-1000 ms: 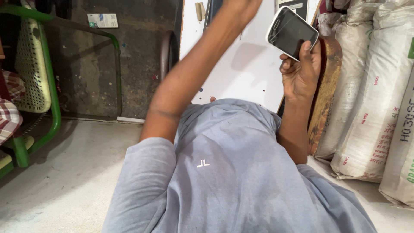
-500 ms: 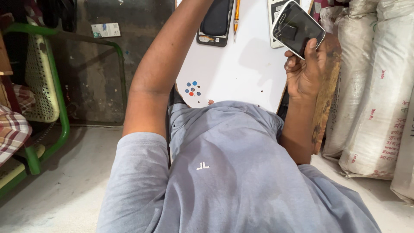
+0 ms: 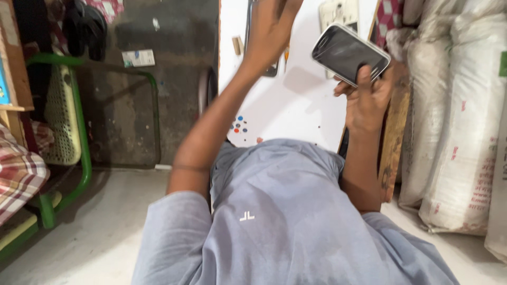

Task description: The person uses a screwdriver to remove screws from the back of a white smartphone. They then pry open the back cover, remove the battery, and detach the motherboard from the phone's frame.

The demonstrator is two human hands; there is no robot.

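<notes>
My right hand point(image 3: 369, 97) holds a black smartphone point(image 3: 348, 53) up over the right side of a white table point(image 3: 296, 111), with its dark screen tilted toward me. My left hand point(image 3: 269, 31) reaches far out over the table. It is partly cut off by the top edge and covers a dark flat device point(image 3: 272, 69) that lies there. Whether the fingers grip that device does not show. My grey shirt point(image 3: 280, 221) fills the bottom of the view.
On the table are small coloured dots point(image 3: 240, 125), an orange pencil-like stick point(image 3: 285, 55) and a white device point(image 3: 338, 13). White sacks point(image 3: 459, 132) and a wooden board point(image 3: 393, 142) stand at the right. A green-framed chair point(image 3: 68, 121) and chequered cloth point(image 3: 21, 174) are at the left.
My view has dropped and shifted, so the table's far end slid up. My left hand stays reaching over the dark device, and my right hand keeps the smartphone raised.
</notes>
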